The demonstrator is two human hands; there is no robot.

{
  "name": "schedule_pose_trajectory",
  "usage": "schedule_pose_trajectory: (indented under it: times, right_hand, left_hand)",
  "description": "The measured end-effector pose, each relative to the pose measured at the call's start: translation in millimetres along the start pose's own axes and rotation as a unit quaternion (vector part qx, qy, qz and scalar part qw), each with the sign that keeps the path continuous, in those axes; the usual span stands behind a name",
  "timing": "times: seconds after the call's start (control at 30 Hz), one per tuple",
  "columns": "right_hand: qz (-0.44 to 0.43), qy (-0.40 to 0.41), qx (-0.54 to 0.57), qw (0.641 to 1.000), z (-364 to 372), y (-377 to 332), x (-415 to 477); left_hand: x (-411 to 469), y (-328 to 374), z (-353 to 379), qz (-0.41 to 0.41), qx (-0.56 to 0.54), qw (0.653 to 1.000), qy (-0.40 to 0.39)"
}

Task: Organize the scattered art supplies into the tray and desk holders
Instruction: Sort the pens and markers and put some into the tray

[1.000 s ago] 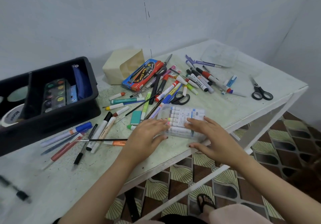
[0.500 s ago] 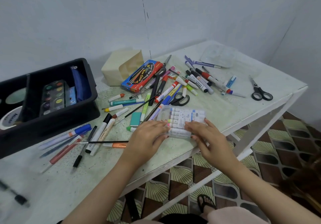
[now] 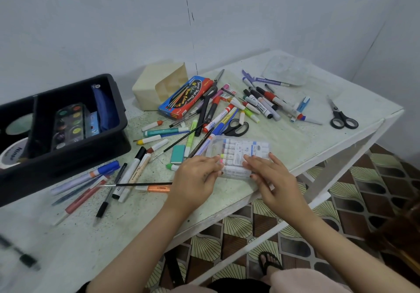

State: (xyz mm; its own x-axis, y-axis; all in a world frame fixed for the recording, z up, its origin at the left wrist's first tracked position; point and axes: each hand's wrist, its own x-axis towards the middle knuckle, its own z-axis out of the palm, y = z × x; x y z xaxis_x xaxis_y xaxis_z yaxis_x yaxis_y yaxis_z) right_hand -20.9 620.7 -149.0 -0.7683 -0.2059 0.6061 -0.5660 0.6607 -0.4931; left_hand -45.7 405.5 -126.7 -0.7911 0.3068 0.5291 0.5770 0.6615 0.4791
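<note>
A clear plastic case of paint tubes (image 3: 241, 149) lies near the table's front edge. My left hand (image 3: 195, 179) grips its near left corner, and my right hand (image 3: 270, 174) presses on its near right side with fingers spread. A black tray (image 3: 68, 156) at the left holds a watercolour palette (image 3: 69, 124), a blue pouch and tape rolls. The cream desk holder (image 3: 159, 88) stands at the back. Markers, pens and brushes (image 3: 227, 113) lie scattered across the middle.
A red-and-blue brush box (image 3: 185, 97) leans by the holder. Black scissors (image 3: 341, 117) lie at the right, another pair (image 3: 236, 128) sits among the markers. A clear lid (image 3: 286, 70) rests at the back right. The table edge runs just below my hands.
My right hand has shifted slightly left and inward on the case. The left hand's fingers have closed tighter on the case's near corner. The case has barely moved.
</note>
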Motion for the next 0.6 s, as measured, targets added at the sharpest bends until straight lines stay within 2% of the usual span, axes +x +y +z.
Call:
schedule_pose_trajectory:
  times: [0.2,0.43,0.6]
  right_hand:
    - [-0.003,-0.014,-0.013,1.000,-2.9,-0.3,0.9]
    - [-0.080,-0.116,-0.118,0.983,-12.0,-1.2,-18.4]
    - [-0.126,-0.105,-0.188,0.968,-16.5,1.5,-24.3]
  left_hand:
    - [0.4,-0.8,-2.4,-0.016,-0.034,0.999,-0.009]
    - [-2.3,0.8,-4.9,-0.007,-0.040,0.999,-0.028]
    - [-9.9,3.6,-9.5,0.006,-0.057,0.998,-0.041]
